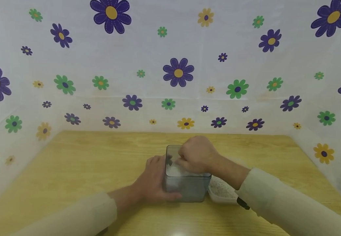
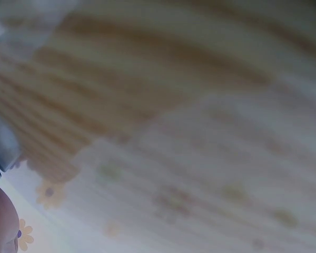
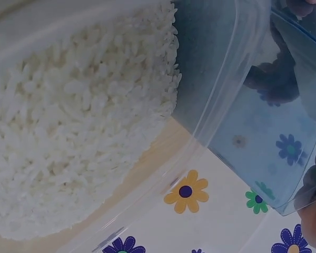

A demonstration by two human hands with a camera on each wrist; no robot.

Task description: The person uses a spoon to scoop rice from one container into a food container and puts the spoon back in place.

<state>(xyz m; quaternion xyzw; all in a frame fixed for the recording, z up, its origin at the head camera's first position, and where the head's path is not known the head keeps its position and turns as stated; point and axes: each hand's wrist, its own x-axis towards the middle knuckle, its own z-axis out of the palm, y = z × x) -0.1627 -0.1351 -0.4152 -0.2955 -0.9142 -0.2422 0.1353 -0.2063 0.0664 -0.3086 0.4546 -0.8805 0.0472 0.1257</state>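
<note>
A clear blue-grey plastic container (image 1: 185, 189) stands upright on the table. My left hand (image 1: 154, 180) grips its left side, thumb across the front wall. Over the container's open top, my right hand (image 1: 198, 154) has its fingers curled; whatever may lie inside them is hidden. Something whitish shows at the bottom of the opening. Partly beneath my right forearm sits a clear bowl (image 1: 217, 198). White rice (image 3: 79, 121) fills much of it in the right wrist view, close beside the blue container (image 3: 274, 153). In the left wrist view only the container's edge (image 2: 1, 142) and some skin appear.
The wooden table (image 1: 99, 150) extends around both vessels. A white cloth (image 1: 146, 49) printed with flowers stands as walls at the back and both sides. A small dark object (image 1: 242, 203) shows under the right cuff.
</note>
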